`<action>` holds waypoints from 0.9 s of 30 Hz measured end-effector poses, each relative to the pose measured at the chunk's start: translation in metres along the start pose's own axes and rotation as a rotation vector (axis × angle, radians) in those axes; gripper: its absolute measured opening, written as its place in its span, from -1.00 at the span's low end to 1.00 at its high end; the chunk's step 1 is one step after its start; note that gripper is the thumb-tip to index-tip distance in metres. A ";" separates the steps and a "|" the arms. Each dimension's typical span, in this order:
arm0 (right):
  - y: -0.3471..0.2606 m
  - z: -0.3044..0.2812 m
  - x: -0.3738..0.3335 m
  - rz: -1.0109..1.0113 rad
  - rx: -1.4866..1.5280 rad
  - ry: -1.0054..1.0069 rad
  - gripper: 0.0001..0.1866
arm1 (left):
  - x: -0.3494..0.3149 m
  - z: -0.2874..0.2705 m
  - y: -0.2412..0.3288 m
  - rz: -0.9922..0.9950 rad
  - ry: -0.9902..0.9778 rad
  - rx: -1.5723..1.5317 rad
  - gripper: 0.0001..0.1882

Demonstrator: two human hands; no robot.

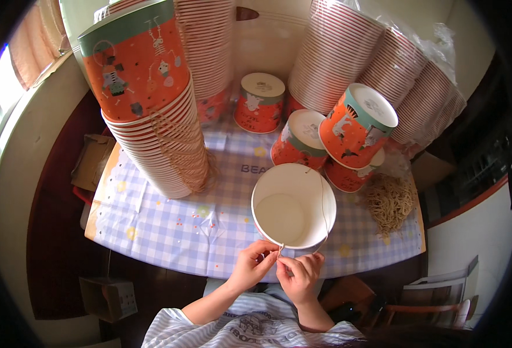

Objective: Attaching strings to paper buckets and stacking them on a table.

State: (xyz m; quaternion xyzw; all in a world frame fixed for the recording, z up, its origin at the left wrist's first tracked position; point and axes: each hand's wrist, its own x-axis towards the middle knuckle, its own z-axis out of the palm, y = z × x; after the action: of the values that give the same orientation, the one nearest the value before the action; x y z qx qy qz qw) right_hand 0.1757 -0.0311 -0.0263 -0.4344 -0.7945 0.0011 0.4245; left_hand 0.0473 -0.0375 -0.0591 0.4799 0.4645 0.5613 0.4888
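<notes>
- Left hand (248, 268) and right hand (300, 277): cord (325, 211) is pinched in both sets of fingertips.
- White-lined bucket (288, 210): set mouth-up on checked tablecloth (169, 223), just beyond the hands.
- Tan strands (390, 204): heaped at right.

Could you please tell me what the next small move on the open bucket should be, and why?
Probably gently draw the cord snug at the near rim: the left hand and right hand seem to pinch it there, while its other end appears attached at the far rim of the bucket, with slack curving between.
</notes>
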 end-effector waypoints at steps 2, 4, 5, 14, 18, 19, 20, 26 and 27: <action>-0.001 0.001 -0.001 -0.015 -0.025 0.002 -0.85 | -0.002 -0.001 -0.002 0.003 0.034 -0.062 -0.90; 0.000 0.002 -0.002 -0.019 -0.041 0.010 -0.85 | -0.004 -0.001 -0.005 0.025 0.105 -0.173 -0.92; 0.000 0.003 -0.002 -0.023 -0.056 0.018 -0.85 | -0.004 -0.002 -0.002 0.025 0.104 -0.173 -0.92; 0.003 0.009 -0.009 -0.067 -0.114 0.021 -0.85 | 0.003 0.002 0.014 0.056 0.083 0.097 -0.89; 0.003 0.009 -0.008 -0.056 -0.110 0.047 -0.85 | 0.004 0.001 0.021 0.101 0.134 0.192 -0.92; 0.004 0.009 -0.007 -0.056 -0.112 0.046 -0.85 | 0.004 0.000 0.022 0.105 0.138 0.221 -0.93; 0.004 0.008 -0.007 -0.056 -0.113 0.045 -0.85 | 0.005 0.000 0.022 0.105 0.138 0.222 -0.93; 0.007 0.009 -0.013 -0.060 -0.113 0.025 -0.85 | 0.007 0.002 0.031 0.219 0.114 0.341 -0.91; 0.006 0.009 -0.013 -0.061 -0.112 0.026 -0.85 | 0.008 0.004 0.030 0.240 0.136 0.404 -0.91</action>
State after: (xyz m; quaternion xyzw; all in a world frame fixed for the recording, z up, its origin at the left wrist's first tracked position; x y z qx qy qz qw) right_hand 0.1773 -0.0326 -0.0434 -0.4330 -0.8006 -0.0618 0.4095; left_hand 0.0477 -0.0321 -0.0280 0.5808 0.5387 0.5420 0.2806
